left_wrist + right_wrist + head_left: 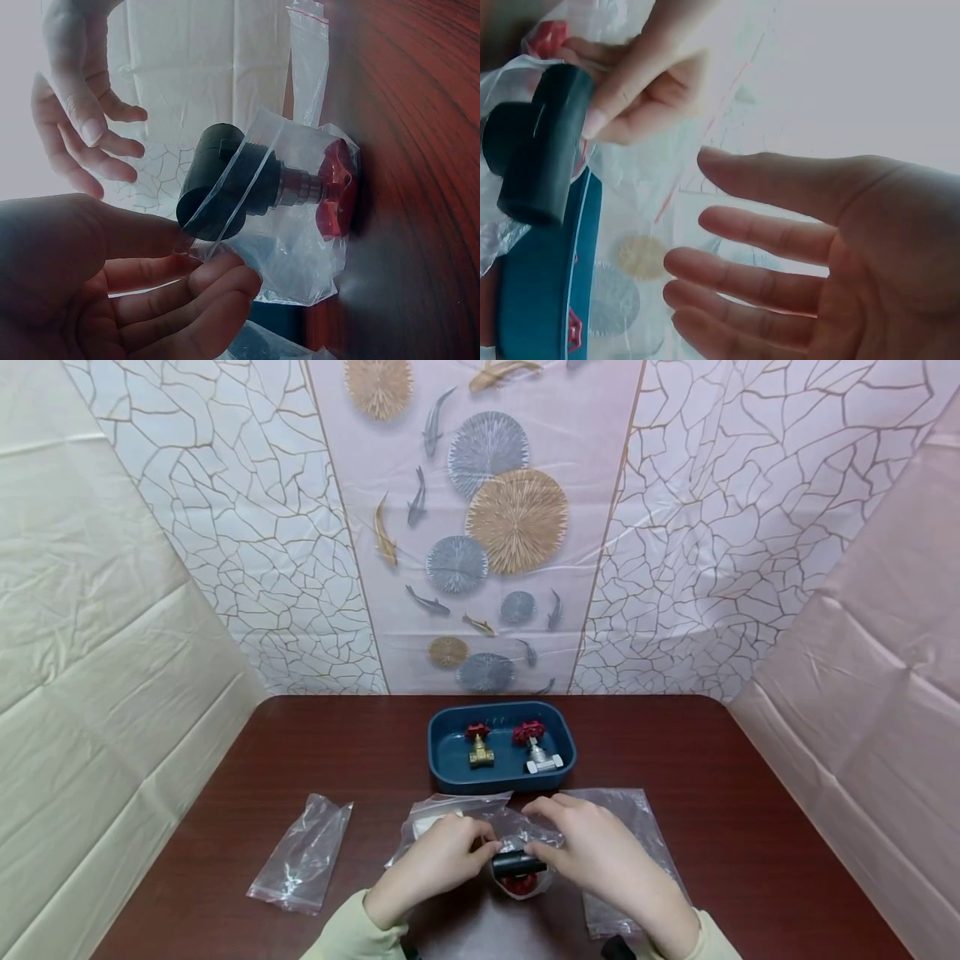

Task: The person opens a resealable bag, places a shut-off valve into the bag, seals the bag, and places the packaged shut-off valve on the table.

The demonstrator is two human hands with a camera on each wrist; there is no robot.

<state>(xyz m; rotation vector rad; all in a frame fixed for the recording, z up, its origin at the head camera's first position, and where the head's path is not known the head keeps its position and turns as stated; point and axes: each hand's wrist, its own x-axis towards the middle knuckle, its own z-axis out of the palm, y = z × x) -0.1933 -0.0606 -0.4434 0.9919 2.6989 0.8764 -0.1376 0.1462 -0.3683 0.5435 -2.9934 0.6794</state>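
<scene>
A stop valve with a black tee-shaped body (214, 180) and a red handwheel (337, 191) stands handwheel-down inside a clear zip bag (300, 262). Its black pipe end pokes out of the bag's mouth. My left hand (453, 852) pinches the bag's edge between thumb and fingers, right beside the black body. On the other side, my right hand (592, 843) hovers near the valve. In the right wrist view that right hand (802, 262) has its fingers spread and holds nothing, apart from the valve.
Behind the hands stands a blue tray (501, 787) with a brass valve (481, 753) and a silver valve (542, 758), both red-wheeled. A flat plastic bag (303, 856) lies at left; another bag (633, 827) lies under the right forearm.
</scene>
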